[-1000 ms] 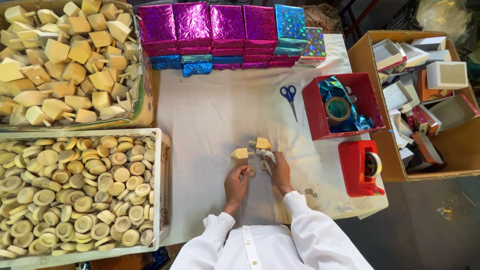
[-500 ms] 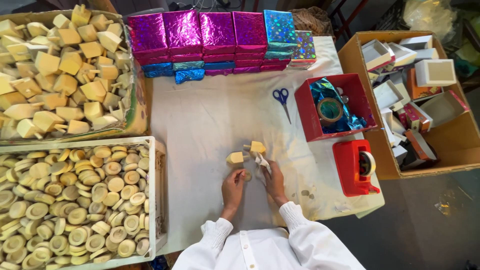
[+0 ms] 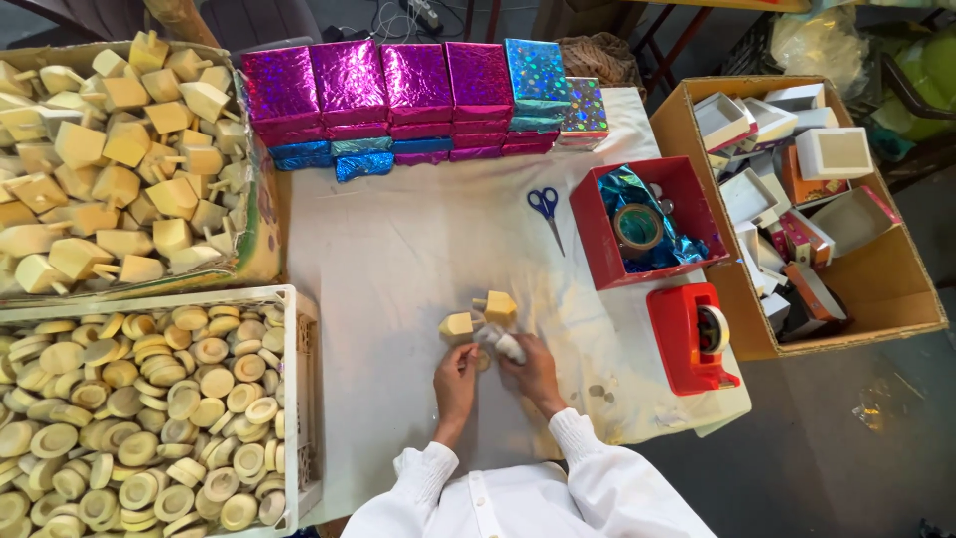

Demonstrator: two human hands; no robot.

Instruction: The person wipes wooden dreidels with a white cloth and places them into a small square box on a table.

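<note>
Both hands work close together at the near middle of the table (image 3: 398,259), which is covered with a white cloth. Left hand (image 3: 456,377) is curled around a small round wooden piece, though the piece is mostly hidden and I cannot tell how firmly it is held. Right hand (image 3: 530,371) is closed on a white rag (image 3: 501,342), which sticks out past the fingers. Just beyond the fingertips lie two wooden blocks, each with a short peg: the left block (image 3: 457,325) and the right block (image 3: 500,305), which touches the rag. White sleeves (image 3: 588,448) cover both wrists.

To the left, a white crate (image 3: 304,399) is full of round wooden discs (image 3: 149,418), and behind it a cardboard tray (image 3: 261,239) holds a heap of pegged wooden blocks (image 3: 119,169). Along the far edge of the table stands a row of boxes wrapped in shiny magenta foil (image 3: 378,90), with a few in blue holographic foil (image 3: 538,75) at the right end. Blue-handled scissors (image 3: 545,209) lie on the cloth, well apart from the hands. Right of them a red box (image 3: 607,249) holds a tape roll (image 3: 638,227) and crumpled blue foil. A red tape dispenser (image 3: 685,334) sits at the table's right edge, near a big cardboard box (image 3: 886,289) of small open boxes
</note>
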